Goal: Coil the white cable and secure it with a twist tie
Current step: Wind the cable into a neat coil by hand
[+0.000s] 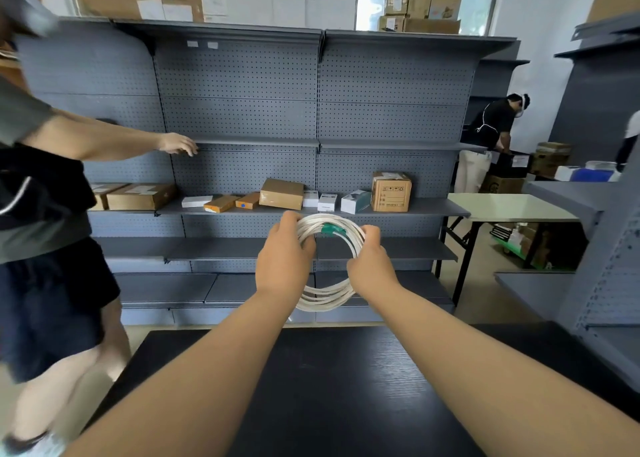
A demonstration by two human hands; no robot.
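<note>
At left, a bystander [52,214] reaches to a grey shelf rack [242,75]. Held in the air over the far edge of the black bench [346,387], my left hand [284,252] grips the left side of the coiled white cable [325,294], fingers curled round the loops. A green piece [332,229] sits at the coil's top. My right hand [372,262] grips its right side. Behind, cardboard boxes [391,191] line a shelf, and another person [491,134] stands far right.

Nothing is legible: the cardboard box [391,191] on the shelf [437,209] bears handling pictograms and blurred print.
</note>
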